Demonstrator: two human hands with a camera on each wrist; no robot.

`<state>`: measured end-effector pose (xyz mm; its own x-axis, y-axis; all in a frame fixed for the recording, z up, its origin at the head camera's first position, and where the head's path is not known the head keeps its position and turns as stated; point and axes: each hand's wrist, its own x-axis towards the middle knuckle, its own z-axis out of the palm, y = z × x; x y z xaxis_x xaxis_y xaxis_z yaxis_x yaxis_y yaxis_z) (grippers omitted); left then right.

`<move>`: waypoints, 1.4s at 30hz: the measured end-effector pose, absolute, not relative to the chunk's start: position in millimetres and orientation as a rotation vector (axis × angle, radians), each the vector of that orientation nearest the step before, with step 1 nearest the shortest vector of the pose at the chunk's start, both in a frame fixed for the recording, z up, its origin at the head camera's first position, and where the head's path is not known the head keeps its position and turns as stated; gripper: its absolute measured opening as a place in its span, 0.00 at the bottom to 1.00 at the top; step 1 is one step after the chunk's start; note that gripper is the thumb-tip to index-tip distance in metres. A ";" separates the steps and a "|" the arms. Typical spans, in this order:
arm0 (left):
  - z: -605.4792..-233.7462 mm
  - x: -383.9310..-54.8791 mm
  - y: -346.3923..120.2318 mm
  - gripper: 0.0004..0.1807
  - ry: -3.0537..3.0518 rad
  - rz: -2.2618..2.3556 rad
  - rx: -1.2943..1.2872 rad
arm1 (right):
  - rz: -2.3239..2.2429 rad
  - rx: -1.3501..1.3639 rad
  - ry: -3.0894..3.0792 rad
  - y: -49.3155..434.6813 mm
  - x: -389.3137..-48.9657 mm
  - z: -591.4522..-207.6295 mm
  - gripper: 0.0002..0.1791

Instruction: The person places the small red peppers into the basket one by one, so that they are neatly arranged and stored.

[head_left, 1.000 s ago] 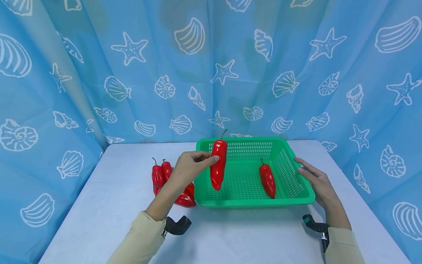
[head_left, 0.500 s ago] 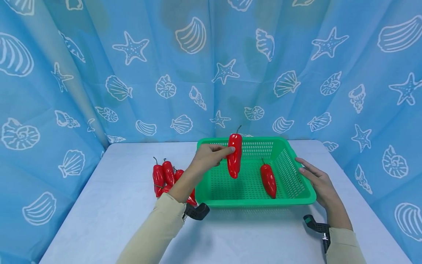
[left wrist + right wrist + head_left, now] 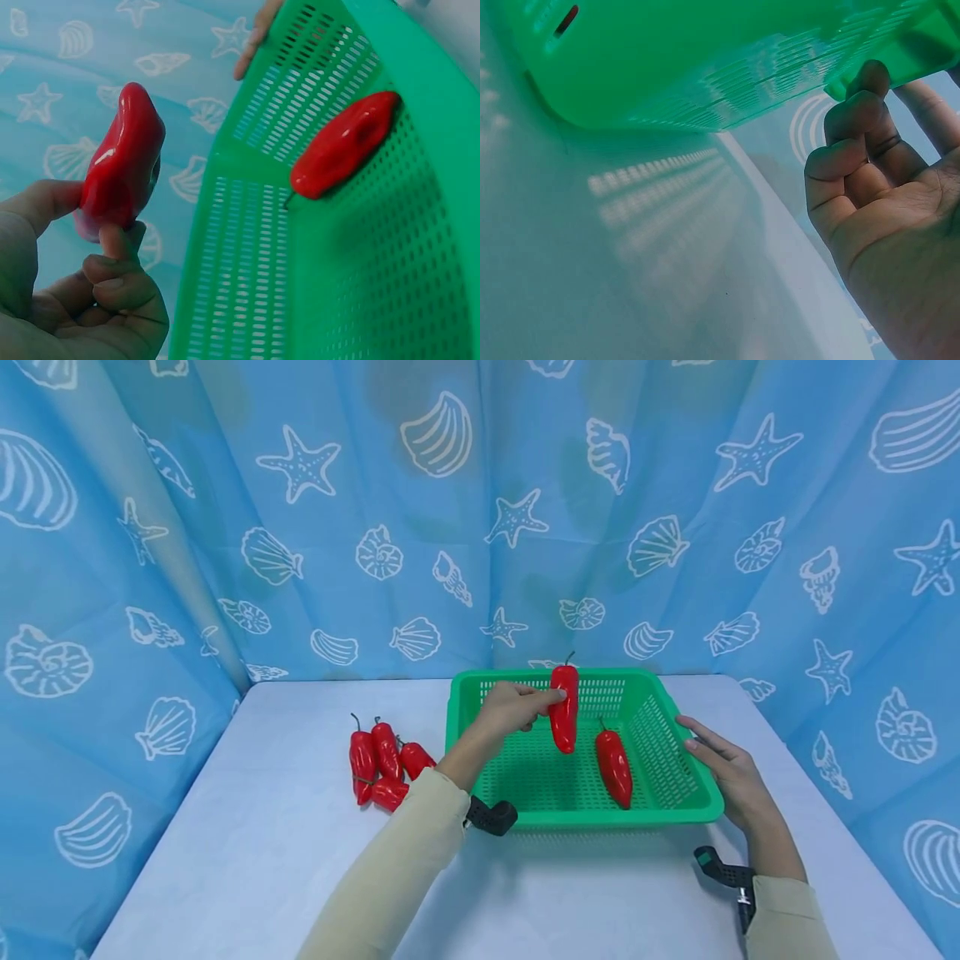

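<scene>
My left hand (image 3: 507,708) pinches a glossy red chili pepper (image 3: 566,720) between thumb and fingers, stem up, over the green plastic basket (image 3: 600,817). In the left wrist view, the held pepper (image 3: 124,161) stands out beside the basket's slotted wall. A second red pepper (image 3: 614,768) lies on the basket floor, right of the middle. At the basket's right side my right hand (image 3: 731,772) holds the rim, thumb over the edge. Its curled fingers (image 3: 855,116) show below the rim in the right wrist view.
Left of the basket, several red peppers (image 3: 363,760) lie in a pile on the white table (image 3: 247,827). The left sleeve (image 3: 397,860) partly overlaps the pile. A blue seashell-print curtain (image 3: 322,568) hangs behind and at both sides.
My left hand has carried the pepper rightward from the basket's left end to above its middle, near the pepper inside. More of the pile shows. The right hand stays at the rim.
</scene>
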<state>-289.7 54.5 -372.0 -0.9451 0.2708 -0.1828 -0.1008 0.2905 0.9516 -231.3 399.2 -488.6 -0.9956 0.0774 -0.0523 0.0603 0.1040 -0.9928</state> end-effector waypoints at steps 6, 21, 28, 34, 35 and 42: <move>-379.4 -290.5 67.4 0.17 2.278 1.646 0.077 | 2.080 -0.160 -2.339 398.0 -230.7 -488.1 0.32; -407.1 -301.8 84.6 0.19 2.271 1.561 -0.124 | 2.098 -0.167 -2.349 397.3 -231.0 -487.0 0.32; -412.0 -302.9 92.9 0.18 2.200 1.612 -0.133 | 2.077 -0.167 -2.342 399.4 -231.1 -487.8 0.32; -415.1 -303.3 99.9 0.20 2.170 1.603 -0.150 | 2.108 -0.149 -2.314 399.5 -231.1 -490.5 0.31; -415.8 -303.7 100.7 0.21 2.170 1.596 -0.151 | 2.108 -0.143 -2.313 399.7 -231.1 -490.9 0.31; -420.5 -306.4 107.5 0.19 2.156 1.549 -0.149 | 2.109 -0.119 -2.314 400.6 -231.7 -487.5 0.31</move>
<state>-306.4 107.5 -420.5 -0.8799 0.1850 -0.4378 -0.3558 0.3541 0.8649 -231.7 400.6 -487.5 -0.9971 0.0618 -0.0451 0.0507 0.0908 -0.9946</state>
